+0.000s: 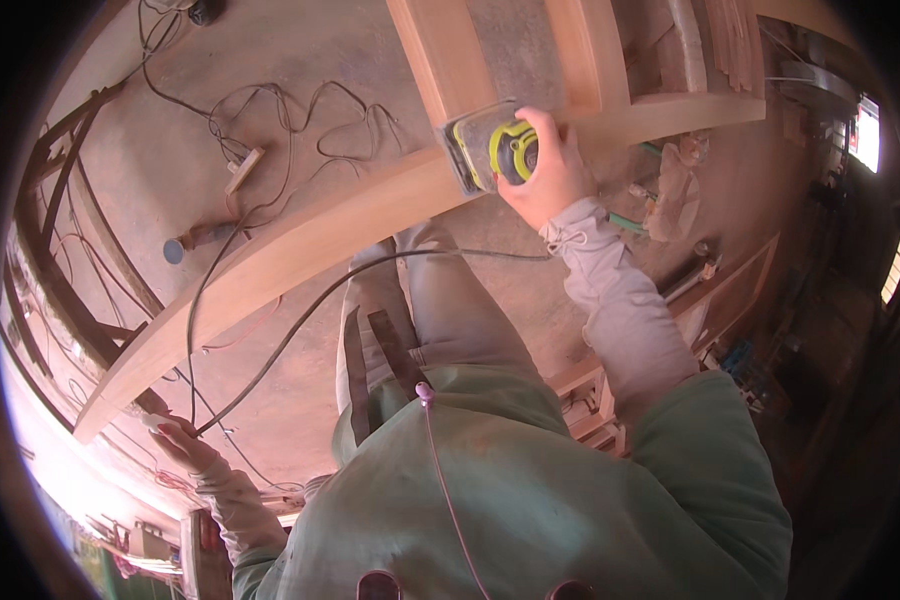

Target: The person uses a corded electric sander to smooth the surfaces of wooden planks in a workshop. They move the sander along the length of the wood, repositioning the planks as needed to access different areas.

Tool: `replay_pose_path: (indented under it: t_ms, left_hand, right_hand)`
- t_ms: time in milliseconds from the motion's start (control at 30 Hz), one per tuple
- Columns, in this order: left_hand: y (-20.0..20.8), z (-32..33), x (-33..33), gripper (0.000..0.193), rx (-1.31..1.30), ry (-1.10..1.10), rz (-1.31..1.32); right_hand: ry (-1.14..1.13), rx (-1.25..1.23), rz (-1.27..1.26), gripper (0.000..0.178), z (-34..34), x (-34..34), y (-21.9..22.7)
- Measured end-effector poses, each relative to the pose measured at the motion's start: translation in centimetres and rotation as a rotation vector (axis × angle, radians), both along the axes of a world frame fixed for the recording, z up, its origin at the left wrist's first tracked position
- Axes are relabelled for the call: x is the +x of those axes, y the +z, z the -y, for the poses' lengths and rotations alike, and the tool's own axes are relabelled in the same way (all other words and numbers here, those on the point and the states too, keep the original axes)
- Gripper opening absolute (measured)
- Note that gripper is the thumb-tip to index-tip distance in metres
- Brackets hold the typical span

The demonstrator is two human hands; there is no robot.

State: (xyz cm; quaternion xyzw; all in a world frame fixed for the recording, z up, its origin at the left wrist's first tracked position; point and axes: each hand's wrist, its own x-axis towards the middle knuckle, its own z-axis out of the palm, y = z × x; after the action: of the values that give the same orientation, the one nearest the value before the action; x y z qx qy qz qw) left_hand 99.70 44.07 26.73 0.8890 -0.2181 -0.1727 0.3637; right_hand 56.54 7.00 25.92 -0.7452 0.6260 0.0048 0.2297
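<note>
My right hand [552, 170] is wrapped round a green-and-black power sander [500, 150]. The sander rests against the long pale wooden rail [320, 218], near where an upright slat [445, 60] meets it. Down at the lower left, my left hand [185, 445] is closed by the rail's end. A black power cord [310, 308] loops to its fingers, which seem to grip it. A small whitish thing [158, 422] shows at those fingertips; its kind I cannot make out.
Tangled cables [340, 120] and a power strip [242, 170] lie on the dusty floor [190, 130]. A dark frame [90, 220] stands at the left. Bagged items [675, 195] and a wooden frame [730, 290] are at the right. The cord crosses before my legs.
</note>
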Motion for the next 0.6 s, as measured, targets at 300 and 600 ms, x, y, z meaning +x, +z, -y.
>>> replay_pose_path:
  t_ms: [300,600]
  left_hand:
    - [-2.2,5.8,-2.1,0.043,0.099,-0.054,-0.126]
    - [-5.4,11.7,-5.6,0.056,0.168,-0.435,-0.207]
  right_hand:
    - [-0.032,0.035,0.022,0.072,-2.6,-2.5,0.3]
    - [-0.111,0.227,0.001,0.07,-6.5,-7.2,1.8]
